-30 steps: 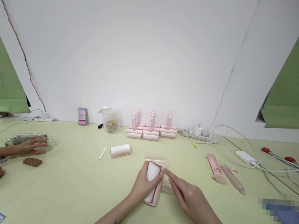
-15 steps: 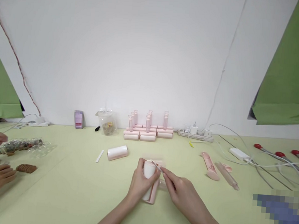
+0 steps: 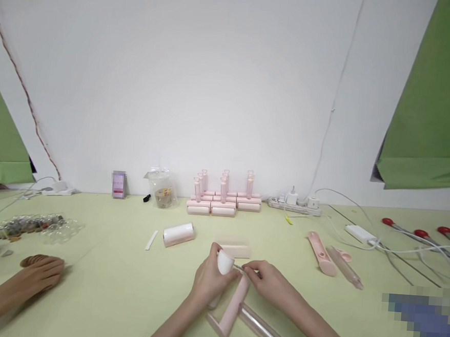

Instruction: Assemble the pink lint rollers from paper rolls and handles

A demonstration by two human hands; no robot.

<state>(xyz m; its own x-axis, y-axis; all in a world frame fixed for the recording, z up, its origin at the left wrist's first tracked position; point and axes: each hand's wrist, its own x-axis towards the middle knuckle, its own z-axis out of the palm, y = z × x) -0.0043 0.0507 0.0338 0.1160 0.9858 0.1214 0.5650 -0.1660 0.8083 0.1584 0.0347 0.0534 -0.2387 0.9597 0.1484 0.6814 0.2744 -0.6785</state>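
Note:
My left hand is wrapped round a white lint-roller roll, its end tilted up toward me. In my right hand, the fingertips pinch a thin metal tool whose tip is at the roll's edge; its exact kind is too small to make out. Below both hands, a pink lint roller frame with a clear tubular handle lies on the table. Part of the roll is hidden behind my left fingers. A pale pink translucent cover rests just beyond my hands.
Another white roll and a white strip lie to the left. Several assembled lint rollers stand by the wall. Pink parts, cables and a power strip are on the right. A co-worker's hand covers brown discs at left.
The roll has tilted, and its end now faces me more. Frame and clear handle now show out to the lower right of the roll. The co-worker's near hand moved right onto the brown discs.

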